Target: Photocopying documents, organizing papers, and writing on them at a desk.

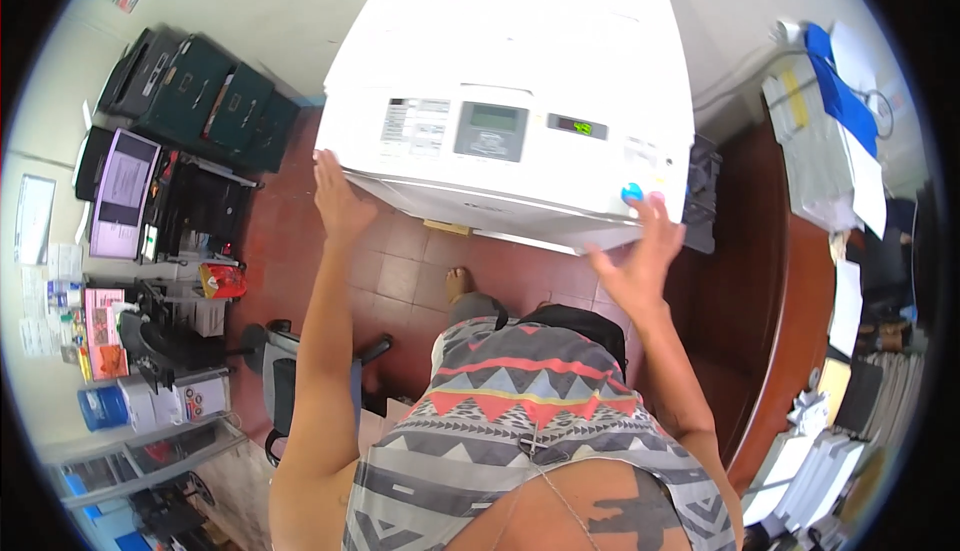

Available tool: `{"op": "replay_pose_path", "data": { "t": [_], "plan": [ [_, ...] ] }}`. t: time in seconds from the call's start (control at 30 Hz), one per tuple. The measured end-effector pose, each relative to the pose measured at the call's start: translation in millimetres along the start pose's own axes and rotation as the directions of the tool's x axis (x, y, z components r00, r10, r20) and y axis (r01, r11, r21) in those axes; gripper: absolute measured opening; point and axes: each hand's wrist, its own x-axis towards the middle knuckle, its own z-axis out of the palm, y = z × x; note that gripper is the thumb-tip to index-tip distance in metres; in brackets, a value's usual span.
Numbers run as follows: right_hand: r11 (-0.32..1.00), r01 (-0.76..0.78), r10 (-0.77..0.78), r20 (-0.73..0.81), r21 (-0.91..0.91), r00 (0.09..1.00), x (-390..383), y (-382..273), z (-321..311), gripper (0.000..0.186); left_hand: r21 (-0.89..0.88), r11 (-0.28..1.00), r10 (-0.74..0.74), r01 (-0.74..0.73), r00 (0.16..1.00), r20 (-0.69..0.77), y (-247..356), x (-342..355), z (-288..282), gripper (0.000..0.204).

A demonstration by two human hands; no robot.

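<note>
In front of me stands a large white office machine [520, 41] that looks like a copier or duplicator. Along its front edge run a small grey display panel [493, 132], a dark strip with lit green digits [577, 128], and a round blue button [632, 193]. My left hand [343, 201] rests at the machine's left front corner, its fingers stretched upward. At the right front corner is my right hand [642, 256], with its fingertips beside the blue button and its thumb spread away. Neither hand appears to hold anything.
An office chair [285, 376] stands behind my left arm. To the left are a dark green filing cabinet [215, 101], a lit monitor [125, 194] and a blue container [103, 408]. A wooden counter [775, 351] with stacked papers [815, 166] runs along the right.
</note>
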Motion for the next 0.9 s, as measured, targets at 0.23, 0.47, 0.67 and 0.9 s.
{"op": "replay_pose_path", "data": {
  "t": [0.23, 0.47, 0.67, 0.9],
  "plan": [
    [0.412, 0.234, -0.002, -0.256, 0.881, 0.967, 44.9, -103.4, -51.2, 0.09, -0.028, 0.998, -0.061, 0.063, 0.997, 0.04, -15.0, -7.4, -13.3, 0.113],
    [-0.385, 0.045, -0.511, -0.254, 0.922, 0.821, 120.6, -338.9, -16.4, 0.021, -0.22, 0.96, 0.184, -0.17, 0.982, 0.044, -89.2, 13.4, -19.7, 0.096],
    [-0.295, -0.014, -0.754, -0.224, 0.955, 0.617, 183.1, -469.5, 48.1, 0.038, -0.389, 0.846, 0.384, -0.365, 0.923, -0.03, -139.8, 35.4, -15.5, 0.079],
    [-0.17, -0.015, -0.672, -0.105, 0.985, 0.733, 190.9, -517.5, 85.1, 0.035, -0.497, 0.749, 0.492, -0.438, 0.87, -0.024, -168.8, 50.7, -6.9, 0.074]
  ]
}}
